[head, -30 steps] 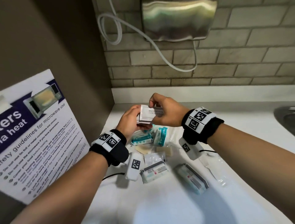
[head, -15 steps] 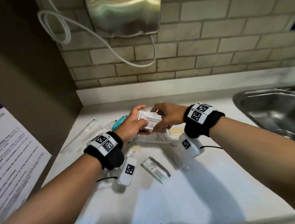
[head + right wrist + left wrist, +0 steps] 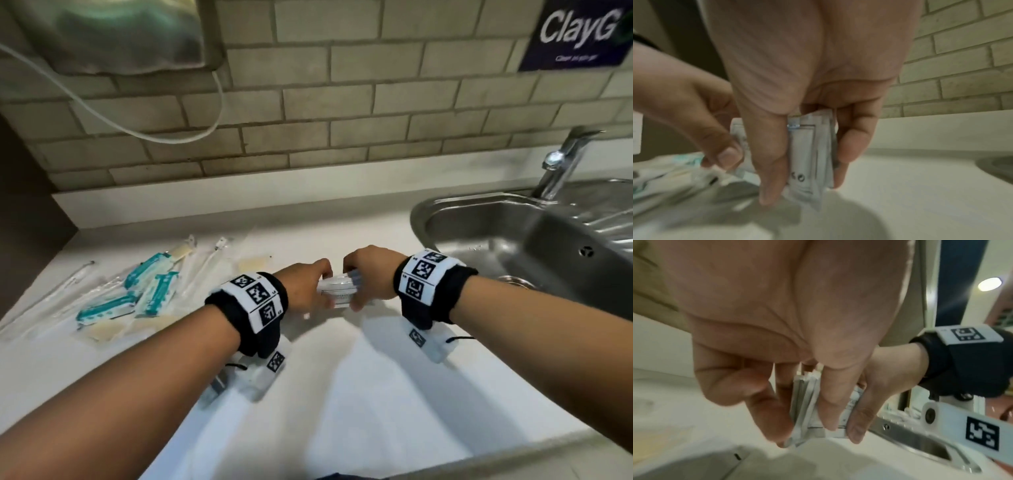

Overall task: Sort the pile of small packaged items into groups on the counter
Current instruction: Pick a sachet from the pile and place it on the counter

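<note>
Teal-and-white wrapped packets [image 3: 137, 294] lie on the white table [image 3: 359, 394] left of the steel sink [image 3: 534, 240], where the left hand [image 3: 301, 289] and right hand [image 3: 368, 274] together pinch a small stack of white paper sachets [image 3: 337, 293] just above the table.

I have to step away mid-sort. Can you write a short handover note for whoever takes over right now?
Left hand and right hand both grip a stack of white sachets, low over the counter near the sink.
Done: white sachets gathered.
Teal packets, clear-wrapped sticks and beige packets lie mixed at left.
Left: set the stack down, then separate those.
</note>
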`<control>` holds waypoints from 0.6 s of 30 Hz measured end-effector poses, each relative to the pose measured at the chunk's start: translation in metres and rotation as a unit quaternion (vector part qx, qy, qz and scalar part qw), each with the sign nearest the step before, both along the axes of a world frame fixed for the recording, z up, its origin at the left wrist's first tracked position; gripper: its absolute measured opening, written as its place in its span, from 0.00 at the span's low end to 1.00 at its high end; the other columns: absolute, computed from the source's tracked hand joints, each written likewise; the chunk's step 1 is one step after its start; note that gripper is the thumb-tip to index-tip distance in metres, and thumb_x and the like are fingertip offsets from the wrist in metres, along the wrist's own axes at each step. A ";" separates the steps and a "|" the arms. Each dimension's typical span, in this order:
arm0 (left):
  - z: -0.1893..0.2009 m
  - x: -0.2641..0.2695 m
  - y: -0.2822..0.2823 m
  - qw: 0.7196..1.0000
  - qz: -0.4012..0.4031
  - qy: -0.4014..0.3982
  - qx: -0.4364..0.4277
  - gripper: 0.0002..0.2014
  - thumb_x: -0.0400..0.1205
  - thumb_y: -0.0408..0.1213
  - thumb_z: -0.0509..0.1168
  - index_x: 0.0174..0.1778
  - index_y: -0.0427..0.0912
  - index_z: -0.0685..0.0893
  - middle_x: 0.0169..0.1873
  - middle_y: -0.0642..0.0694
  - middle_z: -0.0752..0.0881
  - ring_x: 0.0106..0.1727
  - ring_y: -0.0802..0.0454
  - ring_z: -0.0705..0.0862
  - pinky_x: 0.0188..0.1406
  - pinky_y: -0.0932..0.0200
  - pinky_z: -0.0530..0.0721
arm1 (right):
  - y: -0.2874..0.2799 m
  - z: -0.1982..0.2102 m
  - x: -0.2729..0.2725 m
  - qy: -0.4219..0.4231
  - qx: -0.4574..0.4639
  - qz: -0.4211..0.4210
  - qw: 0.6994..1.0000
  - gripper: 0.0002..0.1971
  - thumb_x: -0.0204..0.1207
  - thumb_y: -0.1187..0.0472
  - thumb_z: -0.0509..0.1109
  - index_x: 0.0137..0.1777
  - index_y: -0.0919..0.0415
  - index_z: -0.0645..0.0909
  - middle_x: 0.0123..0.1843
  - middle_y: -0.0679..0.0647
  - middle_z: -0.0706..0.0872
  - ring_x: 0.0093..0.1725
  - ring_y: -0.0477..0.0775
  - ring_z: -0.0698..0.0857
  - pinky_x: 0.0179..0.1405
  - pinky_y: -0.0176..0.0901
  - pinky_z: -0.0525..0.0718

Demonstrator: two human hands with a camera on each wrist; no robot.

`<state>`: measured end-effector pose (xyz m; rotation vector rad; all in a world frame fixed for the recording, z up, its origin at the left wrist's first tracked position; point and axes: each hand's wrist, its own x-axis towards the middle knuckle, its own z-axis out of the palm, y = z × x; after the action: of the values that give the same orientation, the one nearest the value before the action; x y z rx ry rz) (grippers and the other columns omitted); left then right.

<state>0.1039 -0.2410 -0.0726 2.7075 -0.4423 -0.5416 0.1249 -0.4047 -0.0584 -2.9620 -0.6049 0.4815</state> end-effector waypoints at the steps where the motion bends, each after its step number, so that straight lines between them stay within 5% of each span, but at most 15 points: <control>1: -0.002 0.001 -0.010 0.999 -0.005 -0.005 0.031 0.17 0.79 0.44 0.68 0.56 0.46 0.69 0.45 0.44 0.85 0.47 0.42 0.83 0.44 0.52 0.80 | -0.006 -0.005 -0.001 -0.004 -0.010 0.001 1.000 0.21 0.63 0.52 0.83 0.54 0.53 0.80 0.45 0.48 0.84 0.44 0.53 0.83 0.39 0.42 0.78; 3: -0.010 0.003 -0.028 0.997 -0.005 -0.008 0.071 0.15 0.79 0.42 0.67 0.54 0.45 0.67 0.42 0.46 0.81 0.45 0.44 0.80 0.41 0.53 0.76 | -0.015 -0.019 -0.003 -0.010 -0.030 0.019 0.999 0.22 0.67 0.51 0.80 0.59 0.53 0.79 0.51 0.51 0.85 0.47 0.55 0.84 0.44 0.45 0.81; 10: -0.034 -0.004 -0.067 0.991 0.049 -0.008 0.122 0.20 0.78 0.29 0.64 0.65 0.38 0.66 0.59 0.39 0.76 0.56 0.39 0.83 0.42 0.52 0.77 | -0.028 -0.059 -0.005 -0.021 -0.084 0.027 0.996 0.29 0.76 0.38 0.66 0.70 0.55 0.68 0.60 0.55 0.77 0.56 0.60 0.84 0.50 0.51 0.82; 16: -0.041 -0.001 -0.076 0.990 0.081 0.002 0.118 0.23 0.81 0.44 0.64 0.67 0.40 0.64 0.61 0.41 0.69 0.53 0.38 0.82 0.44 0.47 0.74 | -0.030 -0.056 0.004 0.036 -0.016 0.017 0.999 0.28 0.73 0.47 0.75 0.67 0.60 0.71 0.62 0.57 0.75 0.54 0.59 0.84 0.56 0.51 0.83; 18: -0.038 0.002 -0.074 0.990 0.083 0.020 0.113 0.22 0.82 0.47 0.62 0.67 0.41 0.65 0.60 0.42 0.68 0.49 0.40 0.80 0.44 0.48 0.73 | -0.035 -0.051 0.007 0.043 -0.017 0.031 0.998 0.23 0.71 0.51 0.76 0.61 0.59 0.73 0.57 0.56 0.76 0.49 0.57 0.83 0.50 0.49 0.84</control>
<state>0.1060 -0.3146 -0.1106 2.9075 -0.1480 -0.6327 0.1322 -0.4399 -0.1093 -2.9433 -0.6886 0.6269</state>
